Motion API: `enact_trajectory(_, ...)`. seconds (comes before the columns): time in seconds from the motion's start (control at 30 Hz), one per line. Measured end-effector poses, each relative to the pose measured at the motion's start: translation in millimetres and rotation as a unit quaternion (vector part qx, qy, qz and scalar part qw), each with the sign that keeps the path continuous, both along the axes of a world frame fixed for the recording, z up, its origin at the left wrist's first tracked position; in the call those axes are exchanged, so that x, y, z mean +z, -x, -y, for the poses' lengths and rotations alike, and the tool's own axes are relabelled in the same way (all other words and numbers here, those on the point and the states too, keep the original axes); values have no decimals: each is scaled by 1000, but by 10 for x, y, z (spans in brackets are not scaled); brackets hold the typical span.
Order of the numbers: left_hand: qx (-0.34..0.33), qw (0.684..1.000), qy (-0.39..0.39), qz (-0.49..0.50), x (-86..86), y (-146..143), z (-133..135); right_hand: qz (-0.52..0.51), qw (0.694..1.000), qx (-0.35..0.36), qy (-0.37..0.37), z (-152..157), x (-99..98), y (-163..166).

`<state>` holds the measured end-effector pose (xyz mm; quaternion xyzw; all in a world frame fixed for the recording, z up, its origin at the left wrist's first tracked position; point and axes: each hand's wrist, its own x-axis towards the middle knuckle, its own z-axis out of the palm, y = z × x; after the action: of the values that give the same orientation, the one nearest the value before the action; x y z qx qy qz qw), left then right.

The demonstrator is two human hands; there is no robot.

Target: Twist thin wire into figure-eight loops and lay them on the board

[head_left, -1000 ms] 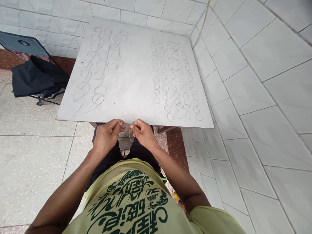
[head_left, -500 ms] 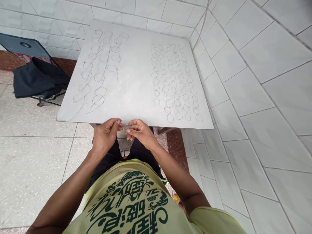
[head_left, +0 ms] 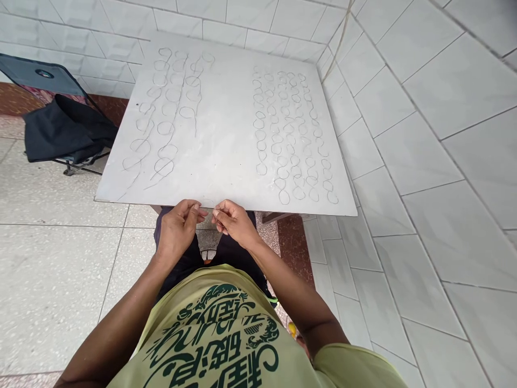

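Observation:
My left hand [head_left: 177, 226] and my right hand [head_left: 234, 221] meet just below the near edge of a white board [head_left: 226, 134]. Both pinch a thin piece of wire [head_left: 209, 208] stretched between their fingertips. On the board lie several wire loops: larger ones with long tails [head_left: 163, 113] on the left and rows of small ones [head_left: 293, 134] on the right. The hands hover over my lap, close to the board's edge without resting on it.
A dark folding chair [head_left: 36, 75] with a black cloth [head_left: 67, 129] stands at the left by the tiled wall. The tiled wall [head_left: 424, 134] runs close along the board's right side. Tiled floor [head_left: 52, 253] lies to the left.
The wire's small loop that hung by my right hand a second ago no longer shows; the wire is drawn out between the fingertips. Both hands stay at the board's edge.

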<state>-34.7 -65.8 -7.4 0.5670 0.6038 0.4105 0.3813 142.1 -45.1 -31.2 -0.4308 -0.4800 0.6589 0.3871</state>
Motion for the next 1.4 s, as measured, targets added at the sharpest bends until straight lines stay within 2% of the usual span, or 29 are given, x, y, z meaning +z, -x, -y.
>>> enact_trajectory(0.07, -39, 994, -31, -92, 39, 82, -48, 29, 999, 23, -12, -7, 13, -34)
enact_trajectory(0.13, -98, 976, -78, -178, 121, 157, -113, 52, 998, 39, -21, -13, 32, -56)
enact_trajectory(0.2, -157, 956, -115, -221, 212, 207, -174, 62, 997, 46, -27, -17, 53, -63)
enact_trajectory(0.27, -186, 945, -129, -238, 278, 226, -212, 64, 997, 43, -31, -19, 70, -60)
enact_trajectory(0.43, -133, 951, -128, -248, 261, 150, -129, 60, 997, 14, -44, -15, 83, -59)
enact_trajectory(0.6, -43, 975, -99, -192, 135, -1, 54, 60, 997, -2, -41, -19, 103, -65)
enact_trajectory(0.67, -29, 980, -90, -173, 135, -11, 54, 44, 999, 7, -24, -23, 115, -63)
enact_trajectory(0.73, -50, 980, -80, -175, 182, 28, 4, 28, 999, 19, -9, -28, 123, -67)
enact_trajectory(0.87, -139, 973, -56, -174, 331, 196, -138, 16, 999, 34, -1, -44, 129, -110)
enact_trajectory(0.93, -158, 970, -61, -177, 373, 275, -187, 15, 999, 40, -5, -49, 132, -139)
enact_trajectory(1.17, -236, 929, -119, -258, 316, 347, -257, 13, 999, 35, 3, -24, 161, -146)
enact_trajectory(1.3, -235, 918, -136, -290, 316, 274, -239, 15, 999, 42, 5, -8, 174, -115)
enact_trajectory(1.4, -185, 920, -147, -314, 263, 172, -167, 12, 999, 32, 4, -4, 171, -88)
